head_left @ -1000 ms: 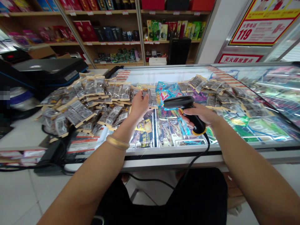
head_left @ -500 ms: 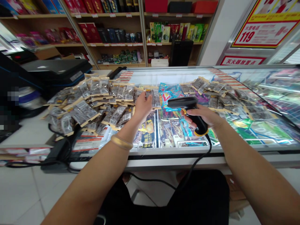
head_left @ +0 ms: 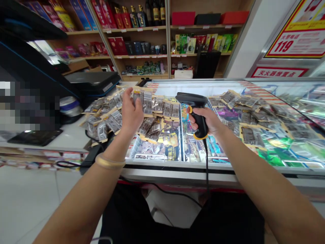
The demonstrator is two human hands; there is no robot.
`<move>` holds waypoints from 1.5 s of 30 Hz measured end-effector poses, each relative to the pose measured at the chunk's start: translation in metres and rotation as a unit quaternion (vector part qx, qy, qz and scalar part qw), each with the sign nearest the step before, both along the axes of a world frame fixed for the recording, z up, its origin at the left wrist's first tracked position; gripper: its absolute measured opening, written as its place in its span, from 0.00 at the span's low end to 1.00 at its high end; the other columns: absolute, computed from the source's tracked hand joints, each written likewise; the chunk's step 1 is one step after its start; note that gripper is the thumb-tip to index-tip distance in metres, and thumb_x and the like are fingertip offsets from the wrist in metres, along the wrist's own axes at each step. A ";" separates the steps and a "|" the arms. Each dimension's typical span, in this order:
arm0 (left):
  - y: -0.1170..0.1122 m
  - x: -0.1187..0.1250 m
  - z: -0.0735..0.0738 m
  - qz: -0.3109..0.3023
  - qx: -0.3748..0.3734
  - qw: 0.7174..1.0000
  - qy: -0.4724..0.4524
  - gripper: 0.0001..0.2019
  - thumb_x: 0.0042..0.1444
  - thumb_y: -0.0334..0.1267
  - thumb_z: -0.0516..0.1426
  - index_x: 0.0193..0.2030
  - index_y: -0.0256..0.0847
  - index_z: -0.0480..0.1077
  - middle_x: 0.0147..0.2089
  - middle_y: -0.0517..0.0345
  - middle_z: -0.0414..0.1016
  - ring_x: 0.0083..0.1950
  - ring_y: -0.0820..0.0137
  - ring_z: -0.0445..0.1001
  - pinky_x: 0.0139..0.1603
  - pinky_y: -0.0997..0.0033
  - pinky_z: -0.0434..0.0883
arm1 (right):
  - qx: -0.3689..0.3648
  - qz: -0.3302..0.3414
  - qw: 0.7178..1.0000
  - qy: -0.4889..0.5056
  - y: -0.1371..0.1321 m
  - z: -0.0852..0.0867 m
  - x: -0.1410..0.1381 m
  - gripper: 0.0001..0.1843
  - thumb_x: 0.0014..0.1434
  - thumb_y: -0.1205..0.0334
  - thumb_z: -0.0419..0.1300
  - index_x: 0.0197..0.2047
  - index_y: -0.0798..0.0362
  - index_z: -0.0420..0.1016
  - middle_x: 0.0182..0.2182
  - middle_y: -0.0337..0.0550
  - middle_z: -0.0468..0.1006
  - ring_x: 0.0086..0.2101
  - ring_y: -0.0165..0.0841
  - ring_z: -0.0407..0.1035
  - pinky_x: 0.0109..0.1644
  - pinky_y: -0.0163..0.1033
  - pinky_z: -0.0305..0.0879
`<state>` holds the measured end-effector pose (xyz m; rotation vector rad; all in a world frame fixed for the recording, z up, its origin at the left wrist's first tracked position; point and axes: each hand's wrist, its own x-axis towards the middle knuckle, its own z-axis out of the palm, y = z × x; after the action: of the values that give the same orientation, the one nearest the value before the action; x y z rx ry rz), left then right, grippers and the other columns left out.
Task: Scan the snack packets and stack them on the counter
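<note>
My right hand (head_left: 212,122) is closed round the grip of a black barcode scanner (head_left: 190,99) with yellow trim, held upright over the glass, its head pointing left. Its black cable (head_left: 207,162) hangs down over the front edge. My left hand (head_left: 132,112), with a gold bangle on the wrist, hovers with fingers apart just above a heap of small clear snack packets with tan card edges (head_left: 157,105). Its fingertips are near one packet in the back row. Nothing is clearly gripped in it.
The packets lie on the glass lid of a chest freezer (head_left: 177,167) with ice-cream wrappers beneath. More packets (head_left: 248,115) spread to the right. A black till screen (head_left: 38,78) and white counter (head_left: 68,135) stand left. Stocked shelves (head_left: 142,54) line the back.
My left hand has lifted off the packet row and shifted left, fingers opening. The scanner has tipped from level to upright. The view has swung to the left.
</note>
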<state>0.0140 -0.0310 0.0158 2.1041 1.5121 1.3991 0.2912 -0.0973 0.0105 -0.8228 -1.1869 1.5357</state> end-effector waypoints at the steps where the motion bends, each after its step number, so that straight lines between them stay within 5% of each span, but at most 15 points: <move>1: -0.005 -0.010 -0.004 0.031 -0.002 0.999 0.038 0.38 0.68 0.56 0.51 0.78 0.39 0.47 0.65 0.37 0.71 0.65 0.51 0.71 0.70 0.48 0.64 | -0.001 0.003 1.000 0.001 0.001 -0.003 -0.005 0.23 0.48 0.49 0.70 0.40 0.53 0.70 0.20 0.33 0.70 0.17 0.27 0.61 0.20 0.35 0.58; 4: -0.023 -0.022 -0.019 0.114 -0.025 0.978 0.173 0.39 0.65 0.54 0.53 0.77 0.35 0.52 0.75 0.29 0.57 0.76 0.41 0.57 0.74 0.39 0.54 | -0.009 0.009 1.000 -0.010 0.000 -0.011 -0.011 0.22 0.49 0.49 0.70 0.40 0.53 0.70 0.20 0.34 0.70 0.17 0.27 0.62 0.20 0.35 0.57; 8: -0.037 -0.018 -0.029 0.127 -0.054 0.959 0.248 0.33 0.67 0.49 0.49 0.76 0.38 0.58 0.80 0.33 0.46 0.81 0.40 0.43 0.76 0.35 0.45 | -0.024 0.003 0.999 -0.024 -0.006 -0.017 -0.007 0.22 0.49 0.49 0.70 0.40 0.53 0.71 0.20 0.34 0.70 0.16 0.27 0.62 0.19 0.35 0.57; 21: -0.038 -0.015 -0.034 0.118 -0.013 0.968 0.219 0.36 0.67 0.58 0.46 0.77 0.42 0.56 0.81 0.38 0.46 0.82 0.43 0.39 0.77 0.34 0.39 | -0.032 -0.006 0.999 -0.016 -0.007 -0.021 0.003 0.23 0.48 0.48 0.71 0.40 0.52 0.71 0.20 0.33 0.70 0.16 0.27 0.61 0.20 0.35 0.58; 36: -0.040 -0.013 -0.032 0.090 -0.017 0.966 0.242 0.34 0.69 0.57 0.46 0.77 0.44 0.58 0.81 0.41 0.47 0.82 0.47 0.42 0.78 0.38 0.39 | -0.042 -0.008 0.999 -0.012 -0.008 -0.024 0.008 0.22 0.49 0.48 0.71 0.39 0.52 0.70 0.20 0.33 0.70 0.16 0.27 0.61 0.19 0.35 0.58; 45: -0.031 -0.009 -0.034 0.048 -0.053 0.955 0.287 0.36 0.68 0.59 0.46 0.79 0.46 0.53 0.83 0.44 0.39 0.83 0.45 0.32 0.77 0.32 0.32 | -0.061 -0.010 0.998 -0.017 -0.008 -0.023 0.008 0.23 0.47 0.49 0.72 0.40 0.53 0.71 0.20 0.33 0.71 0.16 0.27 0.62 0.19 0.34 0.58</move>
<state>0.0047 -0.0618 -0.0179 2.5265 1.8531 0.7256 0.2989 -0.1050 -0.0128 -0.9404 -1.1152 1.5959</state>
